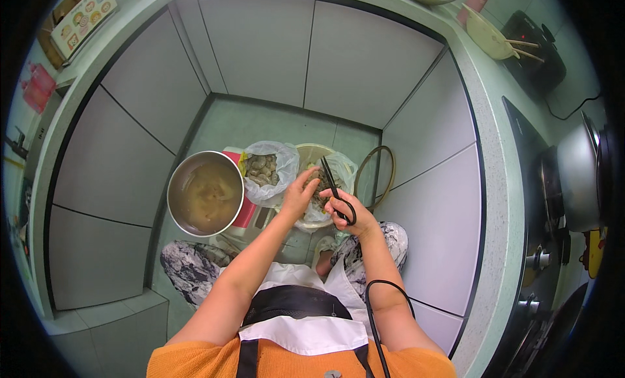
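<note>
My right hand (346, 212) is wrapped round the handles of black scissors (330, 176), whose blades point away from me. Just left of it, my left hand (297, 197) has its fingers bent together; whatever lies between them is too small to make out. Both hands are above a pale round bin (314, 149) lined with a clear plastic bag (342, 166), with greyish-brown scraps inside. Beside the bin on the left, an open white plastic bag (285, 160) holds several grey raw shrimp (262, 169). Further left stands a round metal pot (170, 205) of cloudy brownish water with pale pieces in it.
A red and white box-like object (246, 216) sits under the shrimp bag. Right of the bin, a brown ring-shaped rim (392, 173) leans by the grey cabinets (426, 117). My knees flank the work area. Counters run around; a large pot (579, 176) is at the right.
</note>
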Demonstrator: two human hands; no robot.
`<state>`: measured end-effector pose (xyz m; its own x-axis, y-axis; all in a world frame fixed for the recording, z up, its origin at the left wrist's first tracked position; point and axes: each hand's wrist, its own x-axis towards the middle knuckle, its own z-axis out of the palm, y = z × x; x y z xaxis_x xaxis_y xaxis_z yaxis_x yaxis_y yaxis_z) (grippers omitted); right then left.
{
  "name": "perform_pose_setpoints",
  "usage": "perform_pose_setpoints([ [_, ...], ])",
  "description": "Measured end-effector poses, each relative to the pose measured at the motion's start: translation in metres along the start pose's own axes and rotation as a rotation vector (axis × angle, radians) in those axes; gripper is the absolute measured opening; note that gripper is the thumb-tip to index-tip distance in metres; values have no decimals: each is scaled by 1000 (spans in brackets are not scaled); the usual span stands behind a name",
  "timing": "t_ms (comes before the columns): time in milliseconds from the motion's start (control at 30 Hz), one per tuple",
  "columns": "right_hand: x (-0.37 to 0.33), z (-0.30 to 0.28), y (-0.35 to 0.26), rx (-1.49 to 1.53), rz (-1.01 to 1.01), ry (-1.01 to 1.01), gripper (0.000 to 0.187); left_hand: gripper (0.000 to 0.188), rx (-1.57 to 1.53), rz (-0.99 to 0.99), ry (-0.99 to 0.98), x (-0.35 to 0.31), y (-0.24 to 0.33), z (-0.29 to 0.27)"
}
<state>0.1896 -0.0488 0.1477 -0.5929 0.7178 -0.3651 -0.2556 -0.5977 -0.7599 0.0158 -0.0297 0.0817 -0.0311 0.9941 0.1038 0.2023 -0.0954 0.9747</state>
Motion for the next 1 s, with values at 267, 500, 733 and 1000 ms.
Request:
perform_pose_setpoints([
  [267,13,10,8,-358,-253,363,23,50,658,304,-22,-8,18,-12],
  [500,27,17,6,-604,-612,527,27,53,845,419,-78,-18,25,-16],
  [733,30,40,0,-855,-721,445,37,34,728,480,-83,-20,17,-25],
  [1000,34,44,-2,-844,-651,382,37,21,654,446,-120,-24,19,-38],
])
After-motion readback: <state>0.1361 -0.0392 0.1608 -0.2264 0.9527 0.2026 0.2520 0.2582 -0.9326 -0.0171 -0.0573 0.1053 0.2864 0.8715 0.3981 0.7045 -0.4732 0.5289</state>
